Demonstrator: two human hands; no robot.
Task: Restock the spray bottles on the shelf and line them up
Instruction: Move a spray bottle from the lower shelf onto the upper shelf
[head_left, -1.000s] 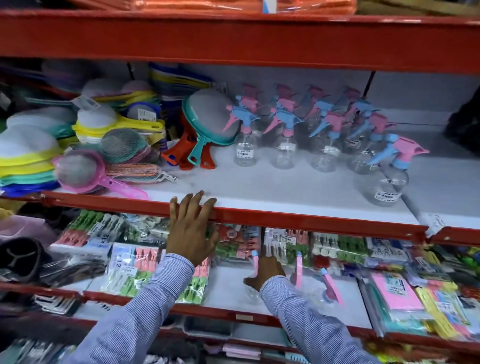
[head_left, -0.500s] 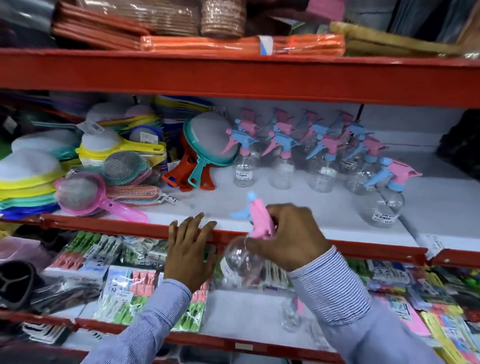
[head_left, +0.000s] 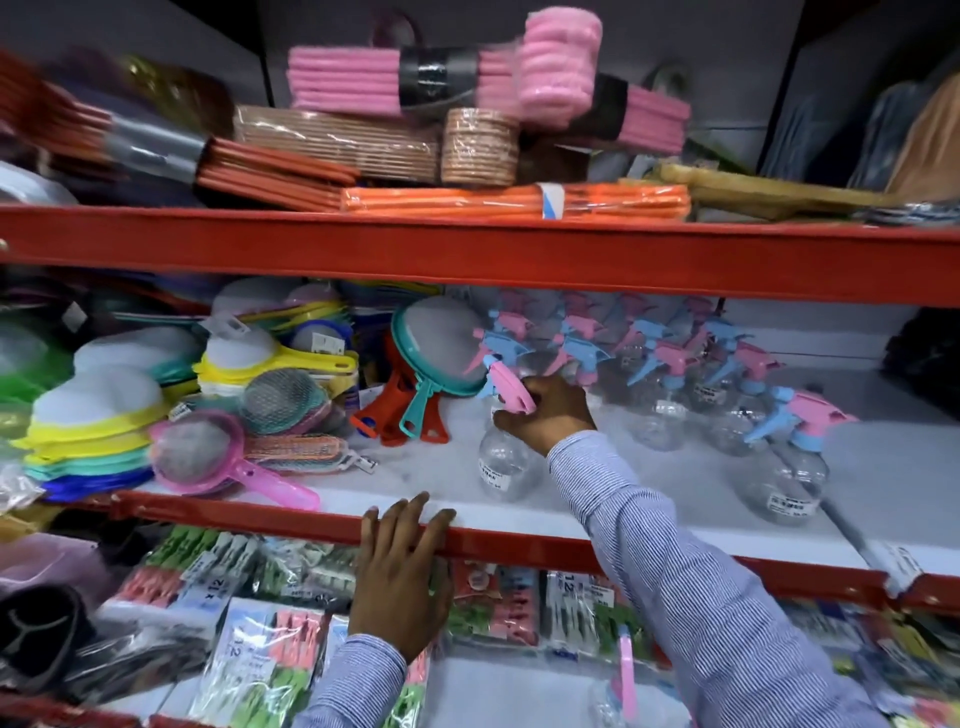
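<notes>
Restocking in progress on the white shelf (head_left: 597, 514). A block of clear spray bottles (head_left: 670, 364) with pink and blue trigger heads already stands in rows at the back, at about 2 o'clock from the frame centre; one lone bottle (head_left: 792, 467) stands apart at 4 o'clock, out of line. The right hand (head_left: 545, 413) grasps the neck of the incoming spray bottle (head_left: 503, 462), fingers curled closed just under its pink head; the bottle tilts slightly, and whether its base touches the shelf cannot be told. The left hand (head_left: 400, 577) rests flat, fingers spread, over the red shelf edge (head_left: 234, 512), holding nothing. Judged remaining: releasing this bottle, aligning the stray, and fetching another bottle (head_left: 621, 691) below.
</notes>
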